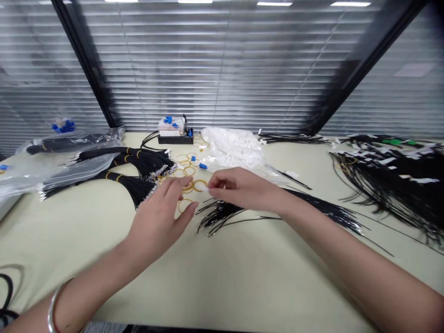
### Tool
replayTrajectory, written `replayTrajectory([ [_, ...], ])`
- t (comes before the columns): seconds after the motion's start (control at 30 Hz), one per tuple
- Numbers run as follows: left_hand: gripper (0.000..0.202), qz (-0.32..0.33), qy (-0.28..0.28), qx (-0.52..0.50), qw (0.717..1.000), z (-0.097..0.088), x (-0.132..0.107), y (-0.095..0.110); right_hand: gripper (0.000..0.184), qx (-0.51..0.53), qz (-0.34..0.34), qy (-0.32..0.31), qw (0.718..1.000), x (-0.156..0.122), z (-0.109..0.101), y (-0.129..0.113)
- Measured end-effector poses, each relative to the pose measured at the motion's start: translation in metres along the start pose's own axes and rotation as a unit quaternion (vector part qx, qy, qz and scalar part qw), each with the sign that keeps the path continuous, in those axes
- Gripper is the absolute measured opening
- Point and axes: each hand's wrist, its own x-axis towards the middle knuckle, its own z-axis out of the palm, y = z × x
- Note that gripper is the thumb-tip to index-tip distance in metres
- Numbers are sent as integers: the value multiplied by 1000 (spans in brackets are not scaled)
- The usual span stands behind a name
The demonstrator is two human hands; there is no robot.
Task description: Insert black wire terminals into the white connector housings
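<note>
We take twelve o'clock as straight ahead of the wearer, with the dial centred between the hands. We find the left hand [156, 215] above the tabletop [194, 282], its fingers spread from the thumb and nothing seen in its grasp. We find the right hand [239, 187] with thumb and forefinger together, pinched on a small white piece [205, 189], partly blurred. The hands stand apart, with that piece between them, at the right fingertips.

We note loose black wires [222, 212] at four o'clock, their middle hidden by the right hand and forearm. Yellow bands [188, 188] lie scattered at twelve, just beyond the fingertips; the left fingers overlap some in view, and we cannot tell whether they touch.

At ten o'clock we record banded black bundles [128, 182] beside a clear plastic bag [83, 173]. A dark pen-like tool [294, 179] lies at two, and a large heap of tagged black cables [409, 185] at three. Further out, a bag of white parts [232, 145] sits at one, and a black holder [175, 138] at twelve, before the window blinds [208, 69].
</note>
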Motion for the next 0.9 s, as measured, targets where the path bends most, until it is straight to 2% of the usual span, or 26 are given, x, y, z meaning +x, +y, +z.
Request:
replayTrajectory([
  [0.1,38,11,-1,-108,994,0,-1,2,18,78,-15,-26,996,-22,6,-6],
  [0.23,25,-39,-2,-220,975,1,-2,7,28,156,-20,13,987,-34,25,-3],
  [0.33,21,-41,25,-267,962,1,-1,9,31,268,-3,30,963,-36,35,-3],
  [0.4,24,-15,43,-262,964,1,-2,10,31,358,20,20,933,-38,38,-5],
  [0.5,27,49,65,-201,976,2,-4,10,31,453,58,-11,889,-42,42,-8],
  [0.6,29,116,78,-156,978,4,-6,9,29,480,86,-31,873,-42,45,-8],
  [0.7,28,137,76,-141,977,5,-7,8,27,444,87,-40,891,-40,44,-4],
  [0.77,28,126,71,-138,980,6,-7,8,26,392,67,-53,916,-38,40,-1],
  [0.9,30,80,44,-148,985,6,-7,7,22,145,-16,-45,988,-37,27,3],
])
